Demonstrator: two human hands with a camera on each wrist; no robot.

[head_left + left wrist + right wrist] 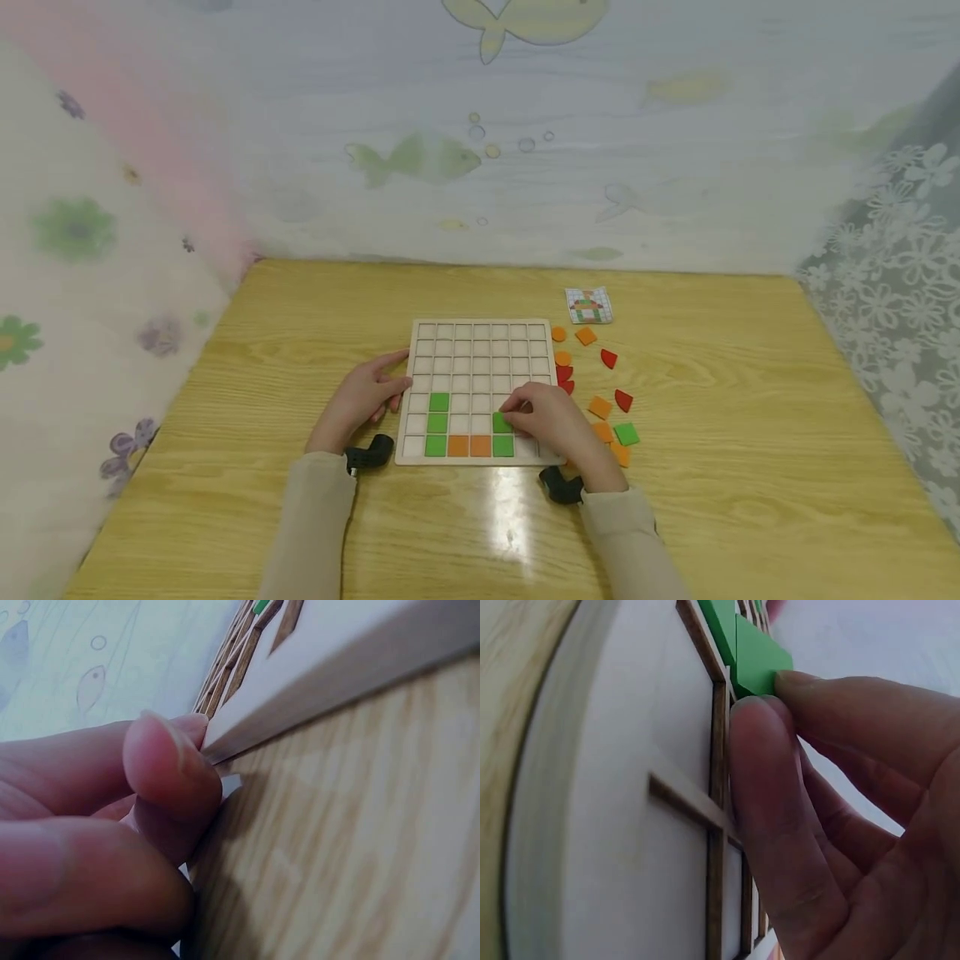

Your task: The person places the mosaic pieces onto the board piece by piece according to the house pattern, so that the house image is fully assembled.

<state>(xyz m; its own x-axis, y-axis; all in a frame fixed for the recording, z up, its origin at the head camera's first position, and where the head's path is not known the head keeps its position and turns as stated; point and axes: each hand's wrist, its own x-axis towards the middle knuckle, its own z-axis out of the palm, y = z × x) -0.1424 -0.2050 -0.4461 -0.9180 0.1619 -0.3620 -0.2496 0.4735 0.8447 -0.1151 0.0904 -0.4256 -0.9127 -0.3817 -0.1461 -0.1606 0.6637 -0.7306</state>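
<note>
A wooden grid board (482, 323) lies on the table, with several green squares and two orange squares in its lower cells. My right hand (551, 417) pinches a green square tile (502, 422) between thumb and finger, over a cell just above the lower right green square (502, 447). In the right wrist view that green tile (759, 660) is tilted against the grid, its edge at the fingertips. My left hand (363, 396) touches the board's left edge with relaxed fingers; in the left wrist view its fingertips meet the board's side (300, 705).
Right of the board lie loose orange squares (599, 407), a green square (626, 433), orange circles (558, 334) and red quarter-circles (623, 400). A small pattern card (588, 306) lies behind them. A patterned wall (375, 217) borders the table's far edge.
</note>
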